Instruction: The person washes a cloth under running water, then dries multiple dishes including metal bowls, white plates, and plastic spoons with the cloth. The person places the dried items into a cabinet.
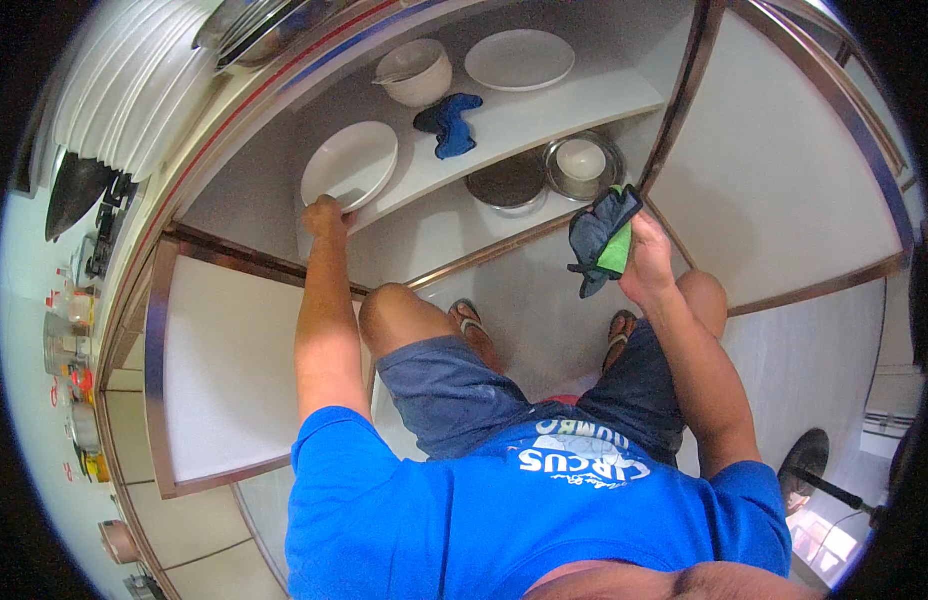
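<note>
My left hand [326, 217] grips the near rim of a white plate [347, 166] at the left end of a white cabinet shelf [404, 184]. The plate appears tilted up toward me. In my right hand [647, 259] is a bunched dark grey cloth with a green side [605, 240], held in front of the cabinet's lower right part. A crumpled blue cloth [455, 131] lies on the shelf to the right of the plate. Behind it are stacked white bowls [415, 75], and another white plate [520, 58] sits farther right.
Below the shelf are a round dark-topped container [506, 182] and a steel basin [617, 161] holding a white bowl [581, 159]. Open cabinet doors stand at left [231, 367] and right [801, 150]. Several stacked plates [126, 82] are on the countertop at upper left. A fan [803, 465] stands at right.
</note>
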The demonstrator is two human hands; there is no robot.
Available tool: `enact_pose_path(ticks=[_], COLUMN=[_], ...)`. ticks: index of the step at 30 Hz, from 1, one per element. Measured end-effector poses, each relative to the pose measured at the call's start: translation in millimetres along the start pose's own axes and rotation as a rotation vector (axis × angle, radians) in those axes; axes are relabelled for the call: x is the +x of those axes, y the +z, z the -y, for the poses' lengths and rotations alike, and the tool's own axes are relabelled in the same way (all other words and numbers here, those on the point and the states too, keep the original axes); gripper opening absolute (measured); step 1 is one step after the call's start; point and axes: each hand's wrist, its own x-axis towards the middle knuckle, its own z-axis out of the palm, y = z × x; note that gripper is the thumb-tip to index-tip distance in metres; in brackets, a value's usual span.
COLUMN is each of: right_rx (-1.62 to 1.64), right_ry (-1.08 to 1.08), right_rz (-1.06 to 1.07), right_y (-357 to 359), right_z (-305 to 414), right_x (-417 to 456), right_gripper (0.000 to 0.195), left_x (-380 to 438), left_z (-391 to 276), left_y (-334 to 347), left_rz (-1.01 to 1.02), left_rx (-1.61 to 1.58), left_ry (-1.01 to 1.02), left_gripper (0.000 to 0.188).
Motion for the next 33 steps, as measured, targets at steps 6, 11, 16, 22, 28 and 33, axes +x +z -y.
enact_pose_path(ticks=[6,11,16,22,28,33], right_rx=[0.016,0.245,0.378,0.329,0.107,0.085], right_ry=[0.003,-0.017,-0.162,-0.069,-0.153,-0.176], right_rz=[-0.069,0.099,0.291,0.206,0.219,0.238], right_y=[-11.9,10.5,6.1,2.9,16.1,9.5], right_z=[-1.1,38.6,46.8,22.1,19.1,19.6], right_x=[1.6,-6.6,-0.6,-0.4,-4.1,-13.8], right_gripper=[0.037,0.04,0.047,0.048,0.054,0.056], left_x=[41.0,31.6,18.9,-46.5,-0.9,13.0], left_z=[33.1,33.1,2.7,-49.3,-47.9,-41.6], left_y=[-8.7,-1.7,3.2,134.8,205.5,199.9], left_rz=[0.087,0.092,-0.502,0.586,0.665,0.674], left_rx=[0.228,0.318,1.124,-0.055,-0.09,0.9], left_ry=[0.15,0.179,0.971,0.116,-0.007,1.244], left_gripper=[0.026,0.028,0.044,0.057,0.063,0.072])
